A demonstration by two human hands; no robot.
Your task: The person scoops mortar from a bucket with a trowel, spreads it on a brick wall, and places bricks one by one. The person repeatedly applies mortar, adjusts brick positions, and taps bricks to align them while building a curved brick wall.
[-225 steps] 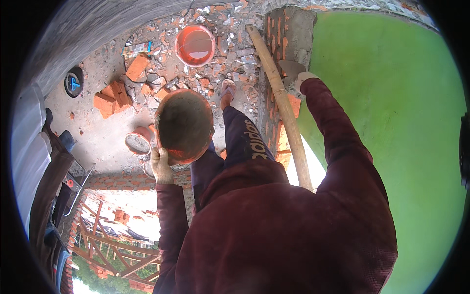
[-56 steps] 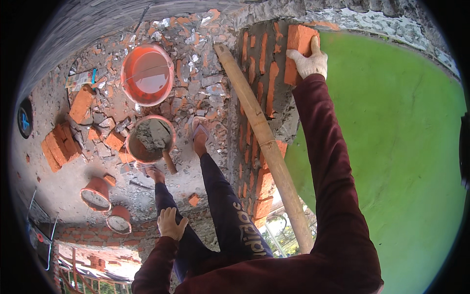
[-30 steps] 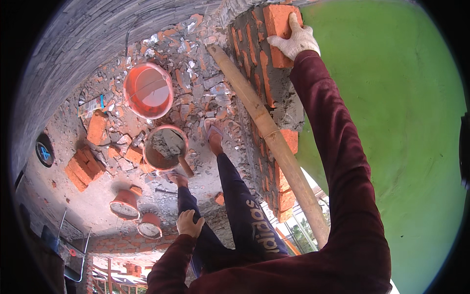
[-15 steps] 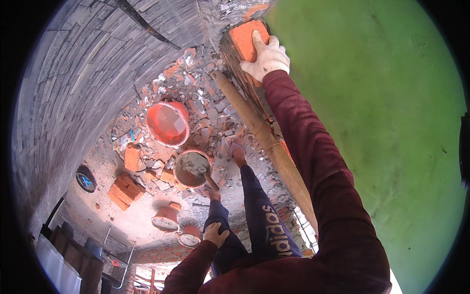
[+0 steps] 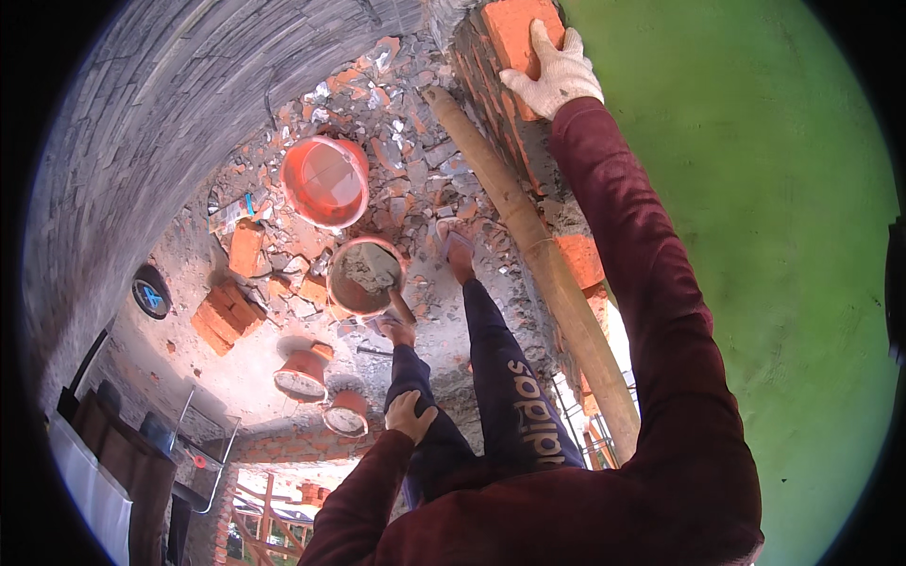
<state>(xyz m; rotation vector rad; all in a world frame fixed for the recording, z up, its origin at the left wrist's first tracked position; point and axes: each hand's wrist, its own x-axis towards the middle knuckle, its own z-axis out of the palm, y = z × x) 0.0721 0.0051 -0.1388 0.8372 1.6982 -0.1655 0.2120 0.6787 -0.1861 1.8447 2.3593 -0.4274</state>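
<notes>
My right hand [image 5: 557,80], in a pale knitted glove, grips an orange brick [image 5: 506,28] at the top of the brick-and-mortar column [image 5: 486,113], beside the green wall [image 5: 736,236]. My left hand [image 5: 410,415] rests on my left thigh with its fingers apart, holding nothing. Near my feet, a bucket of grey mortar [image 5: 373,269] has a wooden handle [image 5: 401,305] sticking out of it. A long bamboo pole [image 5: 528,255] leans along the column, under my right arm.
A red bucket of liquid [image 5: 326,179] stands among rubble, with loose bricks [image 5: 226,316] and two smaller buckets [image 5: 298,375] farther left. A stone-clad wall [image 5: 170,141] curves along the upper left. A metal frame [image 5: 203,448] and an opening with timber framing lie lower left.
Since the oldest frame, the mortar bucket has left my left hand for the floor, and my right hand has swapped the trowel for a brick. Lately only the view has shifted.
</notes>
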